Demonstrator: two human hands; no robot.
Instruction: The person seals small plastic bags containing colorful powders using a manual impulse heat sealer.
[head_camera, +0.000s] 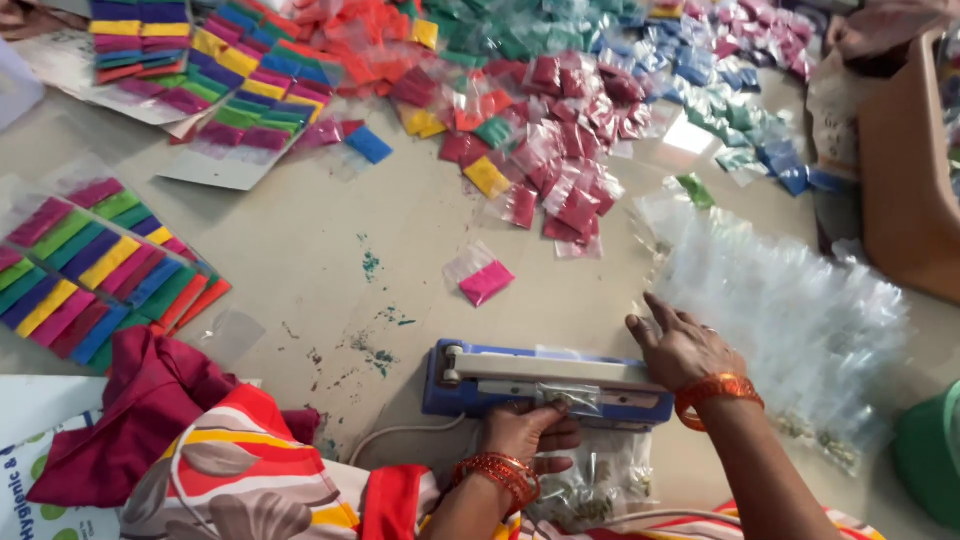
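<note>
My left hand pinches a small clear packet by its top edge and feeds that edge under the arm of the blue heat sealer, while my right hand lies flat and open, fingers spread, on the sealer's far end, pressing down on it. To seal well, I judge the packet's mouth should lie flat and straight across the sealing strip, with no crease and none of its small contents caught in the line, and my left fingers should stay just clear of the bar. The packet's body hangs off the near side of the sealer, toward my lap. Just right of the sealer sits a heap of empty clear packets, close enough for my right hand to reach. Beyond the sealer, a single pink powder packet lies alone on the counter, and farther out a spread of red, yellow and green packets. Left of the sealer are sheets of striped colour sachets and a red cloth.
</note>
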